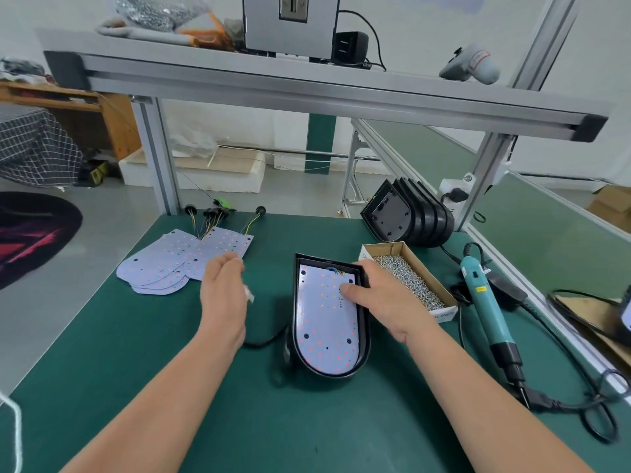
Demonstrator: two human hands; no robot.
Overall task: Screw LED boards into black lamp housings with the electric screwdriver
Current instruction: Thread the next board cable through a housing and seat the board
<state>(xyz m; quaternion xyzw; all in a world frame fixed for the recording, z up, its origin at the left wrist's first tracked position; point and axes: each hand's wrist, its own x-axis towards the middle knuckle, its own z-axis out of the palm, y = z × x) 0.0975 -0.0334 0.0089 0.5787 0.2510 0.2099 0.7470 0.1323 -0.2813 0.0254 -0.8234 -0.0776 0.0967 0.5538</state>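
Landmark: lamp housing [329, 315], mid-mat. Near side of it: bare green mat [307, 421], only the two forearms cross it. Left of it: left hand [223, 295] hovers, board stack [177, 264] beyond. Right of it: right hand [379, 295] on its edge, then screw box [408, 278], then screwdriver [488, 308] with looping cable [587, 401]. Far-right: stacked housings [409, 216]. Low black cord [266, 339] at its left edge.

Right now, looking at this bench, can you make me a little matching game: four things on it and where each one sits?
Things:
1. electric screwdriver
2. box of screws
3. loose LED boards
4. stack of empty black housings

Places:
A. fanned out at the far left of the green mat
B. leaning at the far right edge of the mat
C. lying at the right, cord attached
D. just right of the housing being worked on

Pairs: 1-C, 2-D, 3-A, 4-B
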